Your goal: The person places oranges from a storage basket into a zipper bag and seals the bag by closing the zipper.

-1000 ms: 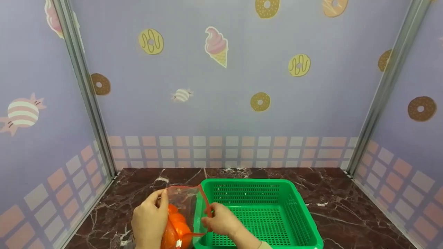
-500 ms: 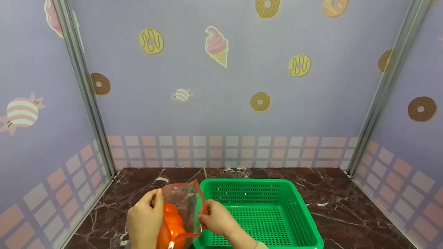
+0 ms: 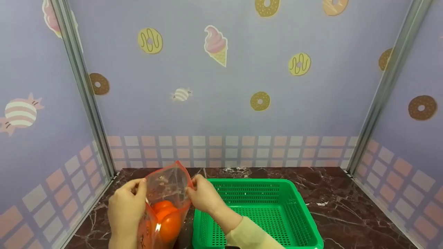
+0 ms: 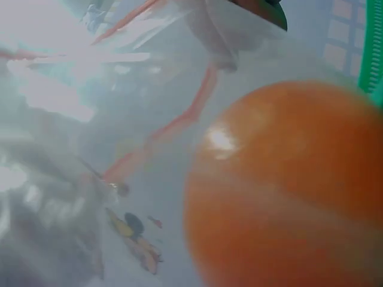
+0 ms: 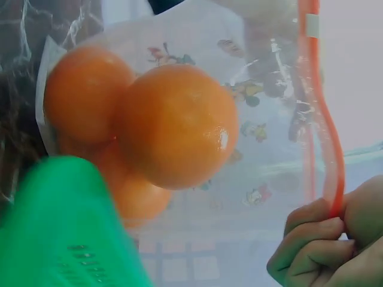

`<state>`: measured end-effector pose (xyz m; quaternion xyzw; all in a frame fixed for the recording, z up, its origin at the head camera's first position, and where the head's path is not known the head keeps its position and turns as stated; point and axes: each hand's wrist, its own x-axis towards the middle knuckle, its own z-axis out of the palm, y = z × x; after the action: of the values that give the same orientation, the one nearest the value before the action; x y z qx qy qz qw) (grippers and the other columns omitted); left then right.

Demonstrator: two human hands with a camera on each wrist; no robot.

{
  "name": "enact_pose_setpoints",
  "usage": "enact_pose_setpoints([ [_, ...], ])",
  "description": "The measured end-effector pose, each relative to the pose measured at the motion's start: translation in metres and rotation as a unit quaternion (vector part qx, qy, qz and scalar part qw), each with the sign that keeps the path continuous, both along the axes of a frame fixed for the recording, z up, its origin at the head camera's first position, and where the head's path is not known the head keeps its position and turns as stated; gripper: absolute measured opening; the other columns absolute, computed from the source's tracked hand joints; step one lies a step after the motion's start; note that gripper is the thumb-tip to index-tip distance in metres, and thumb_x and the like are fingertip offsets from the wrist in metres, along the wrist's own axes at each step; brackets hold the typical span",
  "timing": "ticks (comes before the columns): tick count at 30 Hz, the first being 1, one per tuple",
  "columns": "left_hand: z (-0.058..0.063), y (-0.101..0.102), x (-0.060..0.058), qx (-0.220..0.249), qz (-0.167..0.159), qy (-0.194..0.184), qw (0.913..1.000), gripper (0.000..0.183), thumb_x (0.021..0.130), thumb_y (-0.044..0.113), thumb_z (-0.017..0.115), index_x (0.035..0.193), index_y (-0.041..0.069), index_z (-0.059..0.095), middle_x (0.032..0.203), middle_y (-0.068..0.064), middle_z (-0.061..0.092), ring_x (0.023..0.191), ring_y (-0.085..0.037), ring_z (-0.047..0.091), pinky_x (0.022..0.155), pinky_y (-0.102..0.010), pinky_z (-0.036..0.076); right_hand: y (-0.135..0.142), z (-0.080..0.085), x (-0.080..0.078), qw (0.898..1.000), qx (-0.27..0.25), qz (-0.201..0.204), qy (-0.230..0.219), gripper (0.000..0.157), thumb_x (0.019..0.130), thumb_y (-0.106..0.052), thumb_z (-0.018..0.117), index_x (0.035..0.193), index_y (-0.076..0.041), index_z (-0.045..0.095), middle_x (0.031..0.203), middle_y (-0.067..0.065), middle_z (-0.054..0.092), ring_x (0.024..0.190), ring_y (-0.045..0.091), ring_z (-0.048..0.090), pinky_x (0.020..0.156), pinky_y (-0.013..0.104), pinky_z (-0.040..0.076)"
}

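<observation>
A clear zip bag (image 3: 165, 185) with a red-edged mouth and small cartoon prints stands tilted in front of me, its mouth spread apart. Several smooth, round orange fruits (image 3: 169, 223) lie inside it, and one orange fruit (image 4: 287, 185) looms large in the left wrist view. My left hand (image 3: 126, 205) pinches the left side of the mouth between thumb and fingers. On the other side, my right hand (image 3: 205, 195) grips the red edge (image 5: 332, 161), with its fingers curled in the right wrist view. The left hand's fingers are hidden in its own wrist view.
A green plastic basket (image 3: 249, 181) with slotted walls stands just right of the bag, partly under my right forearm. Both rest over a dark red marbled table (image 3: 349, 207). Patterned walls (image 3: 235, 117) and metal posts (image 3: 377, 86) enclose the back and sides.
Both hands have moved left, the right hand also upward. The bag has risen and swung away from over the basket's left rim. Its mouth now spreads wider, showing more of the fruits.
</observation>
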<state>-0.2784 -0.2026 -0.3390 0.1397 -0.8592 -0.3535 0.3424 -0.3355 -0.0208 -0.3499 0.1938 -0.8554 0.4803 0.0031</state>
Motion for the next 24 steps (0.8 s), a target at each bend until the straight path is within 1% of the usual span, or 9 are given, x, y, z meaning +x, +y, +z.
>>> enact_pose_setpoints([
  [3,0.011,-0.010,0.000,-0.004,-0.001,-0.027,0.9996,0.033,0.094,0.035,0.052,0.102,0.010,0.072,0.070,-0.005,0.063,0.055,-0.022,0.051,0.047,-0.032,0.037,-0.011,0.014,-0.007,1.000,0.010,-0.009,0.011,0.009,0.095,-0.015,0.055,0.093,-0.008,0.051,0.081,0.004,0.058,0.066,0.012,0.056,0.057,0.027,0.047],
  [6,0.021,-0.016,-0.001,-0.005,-0.012,-0.039,0.9992,0.033,0.095,0.034,0.051,0.104,0.010,0.071,0.083,-0.010,0.067,0.066,-0.026,0.057,0.054,-0.037,0.041,-0.019,0.030,-0.015,1.000,0.013,-0.018,0.020,0.010,0.095,-0.016,0.054,0.097,-0.007,0.051,0.081,0.005,0.058,0.065,0.013,0.056,0.057,0.027,0.047],
  [9,0.031,-0.019,-0.001,-0.001,-0.024,-0.054,0.9982,0.035,0.095,0.036,0.049,0.108,0.011,0.070,0.095,-0.012,0.068,0.076,-0.028,0.060,0.060,-0.040,0.044,-0.027,0.044,-0.019,0.999,-0.015,-0.024,0.021,0.018,0.095,-0.017,0.054,0.108,-0.006,0.051,0.087,0.007,0.061,0.067,0.013,0.057,0.057,0.026,0.047],
  [11,0.034,-0.020,-0.003,-0.005,-0.035,-0.071,0.9968,0.037,0.095,0.037,0.048,0.111,0.011,0.069,0.096,-0.012,0.068,0.076,-0.028,0.059,0.061,-0.039,0.043,-0.032,0.047,-0.020,0.999,-0.028,-0.029,0.018,0.028,0.095,-0.019,0.054,0.120,-0.008,0.048,0.088,0.006,0.061,0.065,0.012,0.056,0.055,0.026,0.045],
  [13,0.033,-0.020,-0.005,-0.014,-0.049,-0.088,0.9948,0.038,0.096,0.037,0.047,0.114,0.010,0.067,0.097,-0.012,0.069,0.078,-0.026,0.060,0.063,-0.040,0.045,-0.037,0.045,-0.021,0.999,-0.041,-0.030,0.015,0.037,0.095,-0.019,0.054,0.128,-0.010,0.043,0.082,0.006,0.061,0.058,0.011,0.053,0.051,0.026,0.043],
  [16,0.028,-0.018,-0.011,-0.022,-0.081,-0.106,0.9908,0.037,0.096,0.035,0.049,0.115,0.008,0.066,0.084,-0.008,0.069,0.069,-0.022,0.059,0.060,-0.036,0.045,-0.042,0.037,-0.022,0.999,-0.034,-0.034,0.008,0.046,0.095,-0.020,0.054,0.136,-0.011,0.037,0.073,0.003,0.057,0.048,0.011,0.044,0.047,0.025,0.037],
  [18,0.022,-0.016,-0.015,-0.012,-0.107,-0.110,0.9881,0.038,0.096,0.034,0.049,0.116,0.006,0.065,0.078,-0.005,0.068,0.063,-0.017,0.058,0.057,-0.033,0.044,-0.043,0.031,-0.024,0.999,-0.030,-0.037,0.003,0.048,0.095,-0.019,0.054,0.138,-0.012,0.035,0.070,0.002,0.054,0.046,0.011,0.040,0.046,0.025,0.034],
  [20,0.018,-0.013,-0.016,0.022,-0.140,-0.114,0.9833,0.043,0.096,0.038,0.048,0.123,0.005,0.060,0.072,-0.003,0.065,0.057,-0.015,0.057,0.054,-0.030,0.044,-0.044,0.027,-0.026,0.999,-0.033,-0.041,-0.003,0.051,0.095,-0.019,0.054,0.140,-0.012,0.033,0.070,0.001,0.053,0.045,0.011,0.038,0.046,0.025,0.033],
  [24,0.014,-0.009,-0.009,0.050,-0.190,-0.145,0.9696,0.064,0.095,0.055,0.039,0.134,0.004,0.045,0.086,-0.008,0.065,0.068,-0.016,0.062,0.061,-0.033,0.048,-0.044,0.023,-0.028,0.998,-0.046,-0.043,-0.012,0.055,0.094,-0.017,0.054,0.143,-0.011,0.029,0.065,0.002,0.051,0.044,0.012,0.040,0.044,0.026,0.033],
])
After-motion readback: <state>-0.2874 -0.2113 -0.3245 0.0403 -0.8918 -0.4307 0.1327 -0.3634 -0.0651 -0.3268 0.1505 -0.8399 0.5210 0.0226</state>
